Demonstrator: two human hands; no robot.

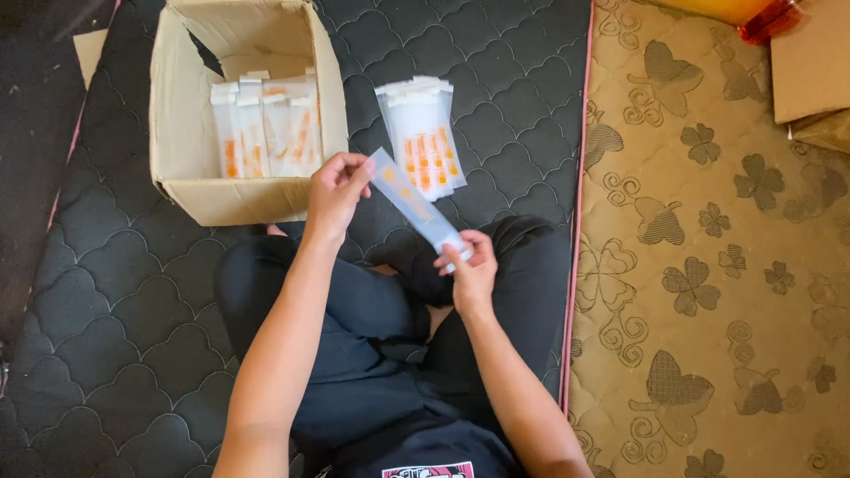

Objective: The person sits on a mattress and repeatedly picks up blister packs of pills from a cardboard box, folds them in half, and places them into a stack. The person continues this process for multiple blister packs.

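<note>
I hold one long, narrow clear packet (412, 202) with orange contents slantwise between both hands. My left hand (336, 193) pinches its upper left end. My right hand (469, 265) grips its lower right end, above my crossed legs in dark trousers. Just beyond the packet lies a stack of similar packets (421, 133) on the dark quilted mat. An open cardboard box (181, 124) to the left holds several more of the same packets (266, 133), standing in a row.
The dark quilted mat (106, 310) covers the floor under me. A tan mattress with a leaf pattern (708, 265) lies to the right. A flat cardboard piece (810, 62) and an orange container (735, 11) sit at the top right corner.
</note>
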